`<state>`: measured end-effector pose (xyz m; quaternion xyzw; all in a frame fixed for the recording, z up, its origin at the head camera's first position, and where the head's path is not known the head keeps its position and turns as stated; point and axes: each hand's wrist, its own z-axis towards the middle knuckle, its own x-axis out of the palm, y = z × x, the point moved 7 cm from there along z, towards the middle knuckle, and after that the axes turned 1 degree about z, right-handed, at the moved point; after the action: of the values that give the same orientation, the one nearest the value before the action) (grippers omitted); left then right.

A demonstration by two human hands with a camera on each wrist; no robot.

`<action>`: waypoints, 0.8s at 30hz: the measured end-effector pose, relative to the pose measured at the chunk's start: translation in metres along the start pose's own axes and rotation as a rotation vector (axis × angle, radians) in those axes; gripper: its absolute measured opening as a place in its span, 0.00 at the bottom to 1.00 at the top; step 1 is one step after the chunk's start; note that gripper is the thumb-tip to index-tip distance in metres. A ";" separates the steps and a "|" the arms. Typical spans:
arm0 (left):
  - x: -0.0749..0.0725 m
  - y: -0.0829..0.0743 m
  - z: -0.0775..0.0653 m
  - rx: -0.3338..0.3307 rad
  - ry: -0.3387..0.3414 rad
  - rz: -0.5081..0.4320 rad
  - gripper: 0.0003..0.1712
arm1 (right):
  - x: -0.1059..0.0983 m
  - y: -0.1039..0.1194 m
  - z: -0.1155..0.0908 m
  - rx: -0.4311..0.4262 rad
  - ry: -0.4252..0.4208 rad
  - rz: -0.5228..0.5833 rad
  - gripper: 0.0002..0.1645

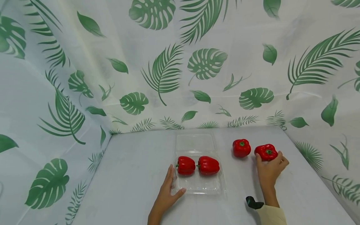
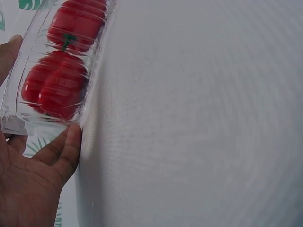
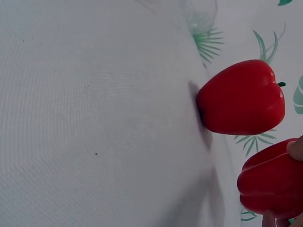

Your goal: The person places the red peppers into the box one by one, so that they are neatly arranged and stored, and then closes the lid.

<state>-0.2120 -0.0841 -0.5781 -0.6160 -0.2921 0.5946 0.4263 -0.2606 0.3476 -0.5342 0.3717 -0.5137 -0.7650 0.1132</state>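
White sheeting [image 1: 233, 62] printed with green leaves [image 1: 208, 64] encloses the area: back wall [image 1: 174, 115] at 12 o'clock, left wall [image 1: 33, 93] at 9, right wall [image 1: 317, 147] at 3. Plain white tabletop [image 1: 132, 175] lies at 6 o'clock, bordered by these walls. Lighting soft, cooler toward 9 o'clock.

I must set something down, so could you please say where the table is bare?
The widest bare patch of table lies between the left leafy cloth and left hand; a narrower one, between the clear container and right hand. It's crowded where the left hand touches the container and the right hand grips one pepper beside another.
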 end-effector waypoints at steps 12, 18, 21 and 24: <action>0.000 0.000 0.001 -0.014 -0.003 0.011 0.55 | -0.018 0.018 -0.012 -0.040 -0.041 0.012 0.51; 0.000 0.002 0.001 -0.036 0.002 0.016 0.56 | -0.024 0.030 -0.019 -0.117 -0.045 0.089 0.51; 0.000 0.002 0.001 -0.035 0.001 0.021 0.56 | -0.025 0.035 -0.022 -0.151 -0.044 0.130 0.51; 0.000 0.002 0.001 -0.024 -0.003 0.023 0.55 | -0.025 0.034 -0.025 -0.155 -0.033 0.150 0.51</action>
<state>-0.2136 -0.0844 -0.5795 -0.6235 -0.2926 0.5968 0.4117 -0.2333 0.3291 -0.4975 0.3095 -0.4814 -0.7977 0.1901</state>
